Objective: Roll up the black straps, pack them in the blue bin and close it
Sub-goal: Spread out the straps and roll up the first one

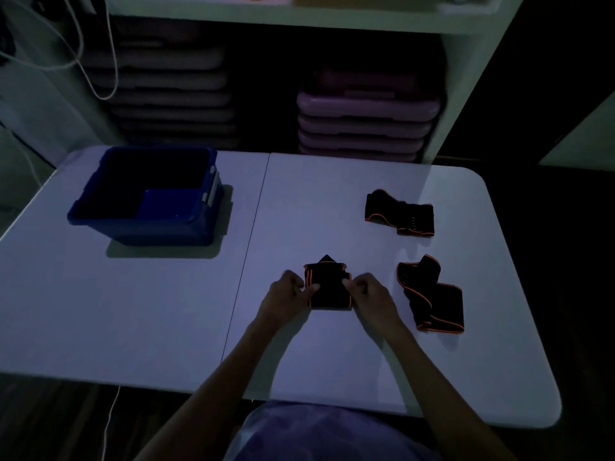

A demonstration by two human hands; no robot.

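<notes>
You are working on the white folding table point(166, 311), with a broad bare stretch of it between your grip and its near edge, and more bare surface out to the left of your grip, crossed only by the centre seam. The blue bin point(143, 197) sits well off to the upper left of your grip, lid off and nothing visible inside in this dim light; no lid shows anywhere. Two loose black straps lie to the right of your grip: one point(431, 294) just beside your right hand, the other point(399, 212) farther up and right, near the table's rounded far corner. Between your hands is the strap being rolled point(327, 287), pinched at its left edge by your left hand point(293, 292) and at its right edge by your right hand point(369, 291), fingers closed on the fabric. Judging from this, you are on the first roll; next, tighten it evenly, then carry it left across the open table to the bin.
</notes>
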